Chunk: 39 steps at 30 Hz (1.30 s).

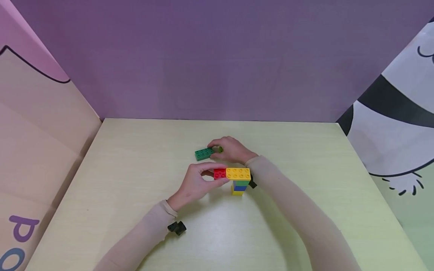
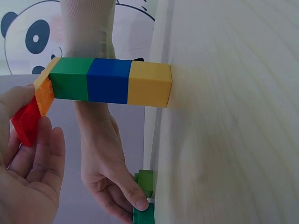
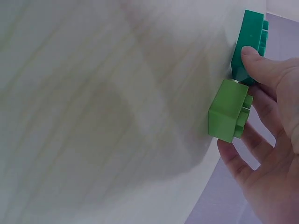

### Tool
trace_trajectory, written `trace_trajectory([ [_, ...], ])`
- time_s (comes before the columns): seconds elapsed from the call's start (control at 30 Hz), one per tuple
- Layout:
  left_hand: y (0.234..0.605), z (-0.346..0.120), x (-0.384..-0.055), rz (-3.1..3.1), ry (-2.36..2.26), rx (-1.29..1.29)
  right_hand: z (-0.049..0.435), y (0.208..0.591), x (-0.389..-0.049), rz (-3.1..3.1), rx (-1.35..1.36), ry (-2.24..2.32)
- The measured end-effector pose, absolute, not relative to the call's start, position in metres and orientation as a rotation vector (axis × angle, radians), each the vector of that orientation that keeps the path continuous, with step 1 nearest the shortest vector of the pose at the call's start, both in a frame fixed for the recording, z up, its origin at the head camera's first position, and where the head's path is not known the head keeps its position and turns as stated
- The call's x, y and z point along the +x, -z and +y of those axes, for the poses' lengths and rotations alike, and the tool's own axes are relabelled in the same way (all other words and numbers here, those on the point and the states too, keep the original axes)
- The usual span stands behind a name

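My left hand (image 1: 196, 184) pinches a red brick (image 1: 219, 173) between thumb and fingers. The red brick meets the left end of a long yellow brick (image 1: 238, 173); how they join is hidden. Under the yellow brick's right part is an upright stack: a green brick (image 2: 70, 78), a blue brick (image 2: 108, 80) and a yellow bottom brick (image 2: 149, 84). Farther back, my right hand (image 1: 232, 149) pinches the near end of a dark green brick (image 3: 247, 42), its thumb on one side. A light green brick (image 3: 227, 112) sits beside it, partly under the right hand.
All the bricks are on or over a pale wooden table (image 1: 142, 150). A purple wall (image 1: 217, 60) rises behind its far edge, with printed panels on the left and right. Small black pieces (image 1: 177, 228) show at both wrists.
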<state>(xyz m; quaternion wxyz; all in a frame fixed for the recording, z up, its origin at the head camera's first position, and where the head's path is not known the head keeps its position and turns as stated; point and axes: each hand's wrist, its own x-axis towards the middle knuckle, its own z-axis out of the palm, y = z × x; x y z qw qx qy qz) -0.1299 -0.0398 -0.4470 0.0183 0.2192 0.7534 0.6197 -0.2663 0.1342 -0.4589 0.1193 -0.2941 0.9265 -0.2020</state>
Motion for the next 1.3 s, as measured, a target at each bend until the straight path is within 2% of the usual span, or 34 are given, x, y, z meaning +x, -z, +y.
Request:
trace_trajectory([
  [0.43, 0.449, -0.038, -0.132, 2.326, -1.942, 0.676, 0.141, 0.454, -0.271, 2.728, -0.827, 0.607],
  [0.9, 0.447, -0.033, -0.135, 2.337, -1.896, 0.556, 0.165, 0.435, -0.271, 2.734, -0.762, 0.923],
  [1.3, 0.448, -0.034, -0.136, 2.321, -1.934, 0.657, 0.181, 0.425, -0.261, 2.728, -0.662, 1.051],
])
